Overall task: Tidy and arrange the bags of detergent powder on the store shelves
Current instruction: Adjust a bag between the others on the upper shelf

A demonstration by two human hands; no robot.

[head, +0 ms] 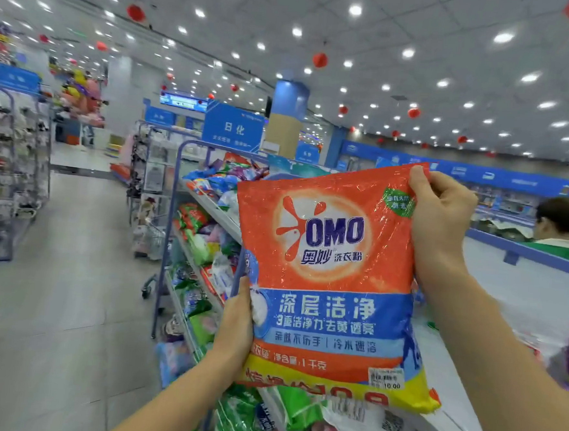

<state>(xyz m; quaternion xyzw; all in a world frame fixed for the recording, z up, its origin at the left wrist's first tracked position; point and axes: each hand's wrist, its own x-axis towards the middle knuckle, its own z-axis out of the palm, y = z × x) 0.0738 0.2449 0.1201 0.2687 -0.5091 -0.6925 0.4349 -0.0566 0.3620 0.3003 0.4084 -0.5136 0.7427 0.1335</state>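
I hold a large orange, blue and yellow OMO detergent bag (332,279) upright in front of me, its printed front facing the camera. My left hand (235,326) grips its lower left edge, thumb on the front. My right hand (440,212) pinches its top right corner. The bag hangs above the top of a shelf unit (216,214) whose tiers hold several mixed detergent bags (204,240) in green, blue and red, lying untidily.
A tiled aisle (63,284) opens on the left, with a clothing rack (7,169) at its far side. The white shelf top (520,292) stretches to the right. A person (565,228) stands beyond it. More bags (296,414) lie below the held one.
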